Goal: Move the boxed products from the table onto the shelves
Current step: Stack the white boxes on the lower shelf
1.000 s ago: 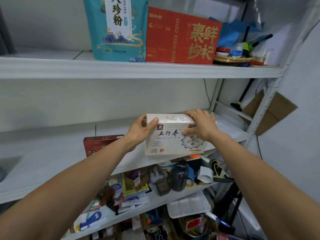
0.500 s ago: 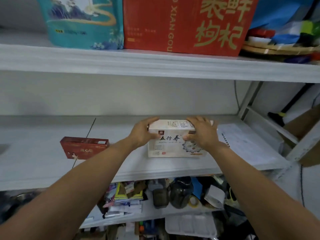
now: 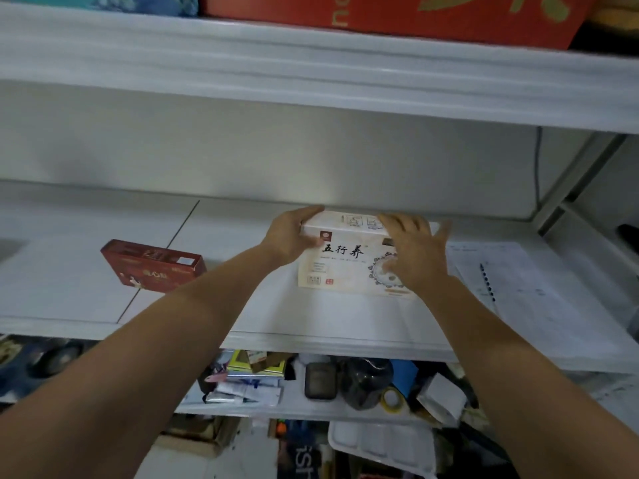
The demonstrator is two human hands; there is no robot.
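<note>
On the shelf [image 3: 69, 288], the left hand [image 3: 290, 236] grips the box [image 3: 345, 262] by its left end while the right hand [image 3: 415, 257] rests spread-fingered against its front.

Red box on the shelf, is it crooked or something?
Yes. The red box sits skewed, its front turned at an angle to the shelf edge, unlike the white box, which stands roughly square to it.

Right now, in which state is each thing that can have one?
white box, upright on the middle shelf, held by both hands.
left hand, grips the white box's left end.
right hand, spread flat against the white box's right side.
red box, on the same shelf, untouched, apart from the white box.
</note>
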